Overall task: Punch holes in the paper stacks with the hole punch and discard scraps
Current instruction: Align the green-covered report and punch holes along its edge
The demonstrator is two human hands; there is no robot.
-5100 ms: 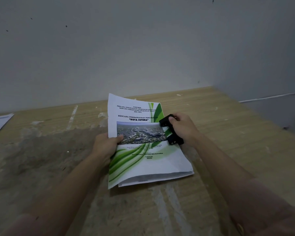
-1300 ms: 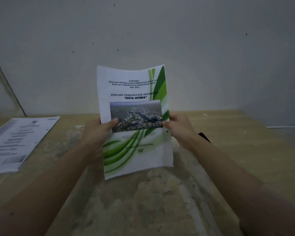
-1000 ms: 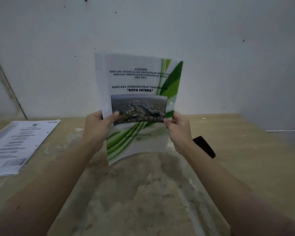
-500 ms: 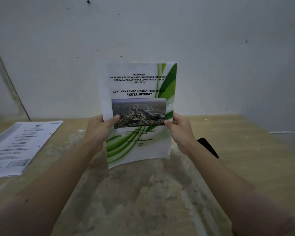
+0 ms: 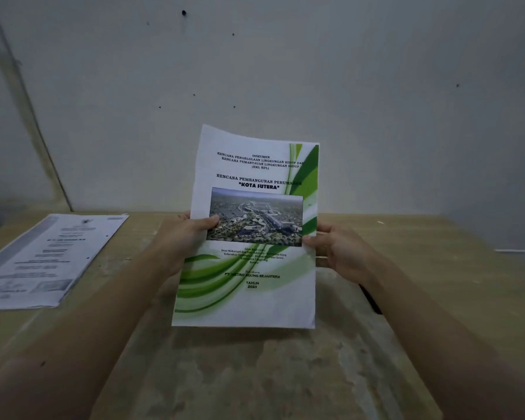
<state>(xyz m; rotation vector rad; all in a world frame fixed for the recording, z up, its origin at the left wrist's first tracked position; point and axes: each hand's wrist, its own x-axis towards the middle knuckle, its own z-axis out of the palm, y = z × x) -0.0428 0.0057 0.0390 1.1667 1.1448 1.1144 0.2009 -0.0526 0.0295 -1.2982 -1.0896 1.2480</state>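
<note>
A paper stack with a white and green cover and an aerial photo stands nearly upright above the wooden table. My left hand grips its left edge with the thumb on the photo. My right hand pinches its right edge. The black hole punch lies on the table behind my right forearm, mostly hidden, with only a dark sliver showing.
A second stack of printed sheets lies flat on the table at the left. A pale wall rises right behind the table, and another wall closes the right side.
Five seconds ago the stack lay on the table with my right hand on the punch. Both hands have since lifted it upright; in the last half second it tilted and sank slightly.
</note>
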